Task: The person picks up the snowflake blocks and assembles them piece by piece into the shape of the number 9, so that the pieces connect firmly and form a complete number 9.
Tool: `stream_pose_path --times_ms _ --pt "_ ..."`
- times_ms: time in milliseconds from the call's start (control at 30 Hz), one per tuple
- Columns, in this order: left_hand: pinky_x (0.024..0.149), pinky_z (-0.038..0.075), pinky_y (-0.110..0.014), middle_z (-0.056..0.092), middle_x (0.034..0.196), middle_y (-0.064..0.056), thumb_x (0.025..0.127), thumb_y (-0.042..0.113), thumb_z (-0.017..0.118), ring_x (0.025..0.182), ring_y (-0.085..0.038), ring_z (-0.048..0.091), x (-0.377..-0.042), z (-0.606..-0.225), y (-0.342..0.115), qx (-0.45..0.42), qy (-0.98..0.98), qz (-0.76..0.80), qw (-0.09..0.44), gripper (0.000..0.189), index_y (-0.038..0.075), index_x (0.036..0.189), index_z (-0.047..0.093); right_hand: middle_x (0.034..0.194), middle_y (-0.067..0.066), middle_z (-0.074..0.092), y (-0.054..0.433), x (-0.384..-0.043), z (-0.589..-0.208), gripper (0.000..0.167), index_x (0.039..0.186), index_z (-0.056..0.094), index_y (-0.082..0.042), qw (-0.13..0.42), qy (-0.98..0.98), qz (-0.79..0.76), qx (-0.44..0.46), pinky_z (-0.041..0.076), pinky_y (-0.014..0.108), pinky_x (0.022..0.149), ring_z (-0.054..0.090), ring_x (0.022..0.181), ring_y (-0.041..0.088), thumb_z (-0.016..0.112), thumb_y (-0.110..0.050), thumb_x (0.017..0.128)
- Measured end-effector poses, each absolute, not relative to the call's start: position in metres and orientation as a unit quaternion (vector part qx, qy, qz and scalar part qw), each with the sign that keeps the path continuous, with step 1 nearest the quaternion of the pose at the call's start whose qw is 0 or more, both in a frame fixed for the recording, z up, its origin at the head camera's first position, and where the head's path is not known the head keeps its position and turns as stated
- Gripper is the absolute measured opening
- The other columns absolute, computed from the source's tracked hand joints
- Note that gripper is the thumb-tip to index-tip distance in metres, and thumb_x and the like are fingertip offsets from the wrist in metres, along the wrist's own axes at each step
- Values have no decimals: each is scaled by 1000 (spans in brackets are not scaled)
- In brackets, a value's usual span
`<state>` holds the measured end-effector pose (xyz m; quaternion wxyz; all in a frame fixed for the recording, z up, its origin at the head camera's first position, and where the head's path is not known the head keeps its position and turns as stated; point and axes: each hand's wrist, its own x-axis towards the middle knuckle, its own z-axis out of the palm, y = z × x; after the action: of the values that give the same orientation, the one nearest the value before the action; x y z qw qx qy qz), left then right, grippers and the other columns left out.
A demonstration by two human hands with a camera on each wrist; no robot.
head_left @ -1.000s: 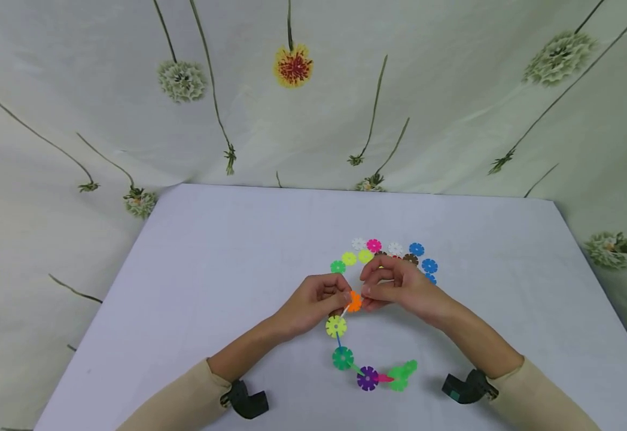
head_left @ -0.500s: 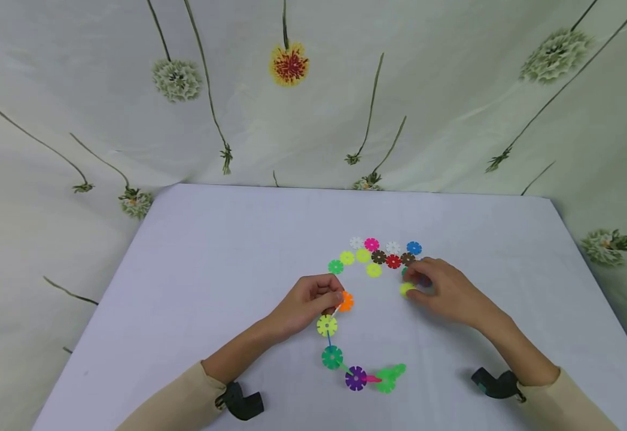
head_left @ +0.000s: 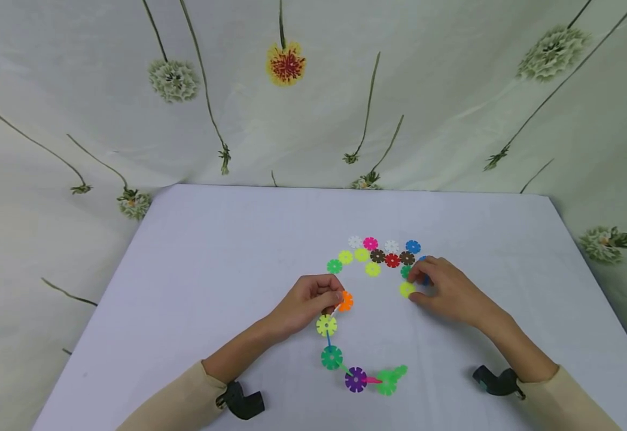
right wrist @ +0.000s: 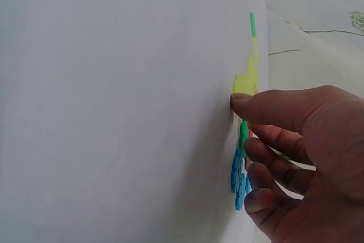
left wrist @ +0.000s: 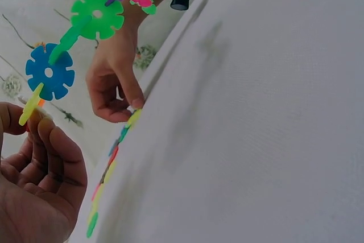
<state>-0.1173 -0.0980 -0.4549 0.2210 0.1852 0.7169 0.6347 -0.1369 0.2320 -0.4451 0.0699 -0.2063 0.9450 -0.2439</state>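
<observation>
In the head view, my left hand pinches the upper end of a chain of slotted snowflake discs, beside an orange disc. A white disc seen edge-on joins it to a yellow disc. Below hang a teal-green disc, a purple disc and light green discs. My right hand is low over the table; its thumb touches the edge of a loose yellow disc. Its fingers, loosely bent, hover by a green disc and partly cover blue ones.
Loose discs lie in a curved band on the white table, among them a red disc, a pink disc and a light green disc. A flower-patterned cloth hangs behind the table.
My right hand has moved away from the left hand, rightward to the loose yellow disc, and has stayed there over the last half second. The left hand keeps hold of the chain.
</observation>
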Motion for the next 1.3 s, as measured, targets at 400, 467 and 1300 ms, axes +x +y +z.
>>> stream_pose_path --times_ms 400,467,1300 --pt "66 49 -18 59 80 2 105 11 57 70 -7 54 -117 -453 -98 185 720 633 217 17 -3 105 67 107 -3 66 227 -139 -451 30 115 74 -20 71 931 -263 -242 54 46 96 58 107 18 87 -18 88" --pt "67 50 -17 59 80 3 105 11 57 71 -7 54 -117 -454 -98 183 720 633 219 17 -3 105 67 110 -4 67 225 -139 -451 28 112 73 -19 75 930 -267 -242 55 47 98 59 110 19 87 -18 88" --pt "68 50 -17 59 82 1 104 12 55 71 -8 53 -119 -453 -95 171 721 632 225 19 -3 105 67 101 -1 74 184 -129 -429 14 106 71 -19 118 820 -494 -265 64 25 85 74 91 13 80 -13 97"
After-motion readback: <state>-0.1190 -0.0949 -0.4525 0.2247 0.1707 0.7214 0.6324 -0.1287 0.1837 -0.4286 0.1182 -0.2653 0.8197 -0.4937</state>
